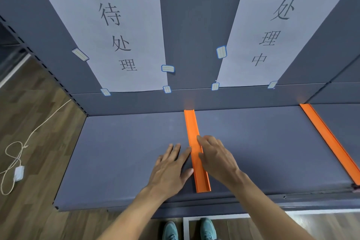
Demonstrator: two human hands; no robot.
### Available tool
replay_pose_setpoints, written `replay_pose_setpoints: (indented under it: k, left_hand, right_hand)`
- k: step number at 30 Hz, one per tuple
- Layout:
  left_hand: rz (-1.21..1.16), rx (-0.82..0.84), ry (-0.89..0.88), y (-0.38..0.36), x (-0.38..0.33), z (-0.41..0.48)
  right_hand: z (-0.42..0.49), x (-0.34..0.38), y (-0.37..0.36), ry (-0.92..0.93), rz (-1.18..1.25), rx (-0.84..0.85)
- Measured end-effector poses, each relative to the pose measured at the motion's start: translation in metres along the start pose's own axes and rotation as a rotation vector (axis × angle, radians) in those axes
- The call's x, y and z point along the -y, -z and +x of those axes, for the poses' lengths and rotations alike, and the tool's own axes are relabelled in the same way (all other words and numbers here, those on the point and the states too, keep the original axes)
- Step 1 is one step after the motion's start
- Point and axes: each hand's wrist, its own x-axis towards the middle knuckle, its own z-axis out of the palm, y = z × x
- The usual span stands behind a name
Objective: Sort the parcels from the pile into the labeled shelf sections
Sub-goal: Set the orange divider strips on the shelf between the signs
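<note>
- Parcels: none in view; the pile lies outside the frame. No parcel shows in the left section (pixel 120 152) or the right section (pixel 263 142), either side of the centre divider (pixel 191 126).
- Left hand (pixel 169 165): open, fingers straight, flat on the shelf just left of the divider.
- Right hand (pixel 216 158): open, fingers laid along the divider's right edge, gripping nothing.
- Label sheets: one (pixel 116 35) above-left of the divider, another (pixel 272 31) above-right.
- Risk: the divider looks loose-laid. A sideways push from either hand could skew it and blur the boundary, so parcels could be misfiled.
</note>
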Motion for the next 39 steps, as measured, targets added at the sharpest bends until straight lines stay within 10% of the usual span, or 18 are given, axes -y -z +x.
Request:
replay_pose_setpoints:
  k: [16,39]
  left_hand:
    - [-0.018,-0.070,-0.159,0.036,-0.016,0.007]
    - [0.054,0.091,-0.716,-0.077,-0.398,0.005]
  right_hand:
    - [-0.112,-0.041,0.030,-0.338,-0.021,-0.193]
    - [-0.395,-0.239,0.111,-0.778,-0.041,-0.377]
